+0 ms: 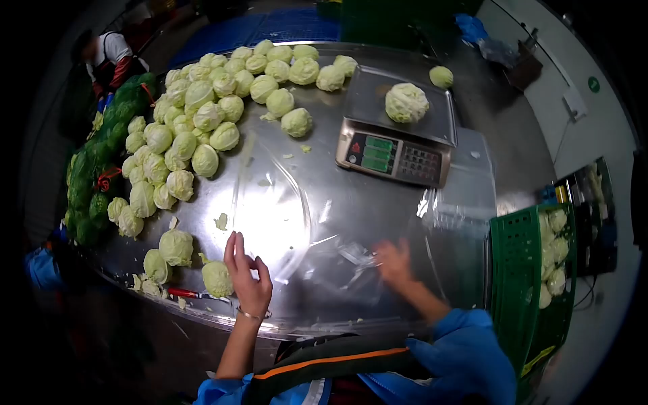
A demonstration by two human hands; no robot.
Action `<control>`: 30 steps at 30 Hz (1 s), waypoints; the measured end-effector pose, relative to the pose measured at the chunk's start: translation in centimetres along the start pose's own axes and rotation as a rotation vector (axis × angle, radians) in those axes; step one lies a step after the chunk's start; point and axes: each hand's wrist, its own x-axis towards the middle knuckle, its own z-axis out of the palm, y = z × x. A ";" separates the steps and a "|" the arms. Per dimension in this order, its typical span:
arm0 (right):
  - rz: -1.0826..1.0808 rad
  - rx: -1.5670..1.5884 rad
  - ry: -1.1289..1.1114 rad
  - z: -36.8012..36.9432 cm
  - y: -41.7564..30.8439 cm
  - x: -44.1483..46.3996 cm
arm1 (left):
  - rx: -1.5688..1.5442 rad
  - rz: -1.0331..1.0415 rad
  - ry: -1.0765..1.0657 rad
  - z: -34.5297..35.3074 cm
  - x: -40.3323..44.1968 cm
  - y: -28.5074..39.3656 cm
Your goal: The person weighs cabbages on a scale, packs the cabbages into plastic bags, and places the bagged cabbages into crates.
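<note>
My left hand [250, 282] is raised over the front of the metal table [398, 209], its fingers stretched out and holding nothing. Just left of it sits a trimmed cabbage [217, 279], with a red-handled knife [185, 293] lying close by. My right hand [393, 263] is blurred by motion beside a crumpled clear plastic bag [355, 255]; whether its fingers grip the plastic cannot be made out. Farther back, one cabbage [406, 103] rests on the pan of a digital scale [398, 152].
A large pile of cabbages [196, 121] covers the table's left and back. Green net sacks [101, 162] line the left edge, near another person [115, 61]. Clear plastic bags [466, 182] lie right of the scale. A green crate [516, 270] holds several wrapped cabbages at right.
</note>
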 end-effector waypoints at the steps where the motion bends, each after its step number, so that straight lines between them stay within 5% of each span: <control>1: 0.009 0.052 0.148 -2.0 2.7 -1.4 | 0.069 0.042 -0.063 0.5 -0.1 -0.6; 4: 0.047 -0.088 0.267 -9.2 12.8 -5.3 | 0.226 0.213 -0.302 2.5 -2.2 -0.9; 7: 0.045 -0.234 -0.094 -13.0 20.2 -8.5 | 0.303 0.284 -0.607 7.3 -6.5 -4.3; 9: 0.072 -0.305 -0.371 -15.6 21.6 -7.2 | 0.285 0.283 -0.599 7.9 -7.3 -3.7; 10: 0.281 -0.302 -0.602 -16.9 20.9 -5.7 | 0.274 0.281 -0.593 8.3 -7.5 -3.4; 12: 0.374 0.045 -0.458 -16.8 21.9 -2.0 | 0.323 0.281 -0.608 9.1 -8.0 -3.1; 14: 0.286 0.317 -0.032 -18.2 19.4 7.1 | 0.400 0.272 -0.648 9.8 -9.0 -3.2; 18: 0.513 0.444 0.361 -13.9 21.5 25.5 | 0.248 0.210 -0.633 10.3 -9.1 -2.2; 21: 0.601 0.532 0.358 -10.2 25.4 33.0 | 0.139 0.172 -0.613 10.0 -9.0 -3.0; 24: 0.648 1.158 0.246 -10.8 28.5 32.9 | 0.087 0.166 -0.598 9.8 -9.3 -3.6; 28: 0.643 1.782 0.140 -15.0 18.3 23.1 | 0.029 0.164 -0.565 10.7 -10.0 -4.1; 30: 0.596 2.240 -0.113 -12.8 12.6 14.3 | -0.045 0.115 -0.597 10.0 -11.0 -4.1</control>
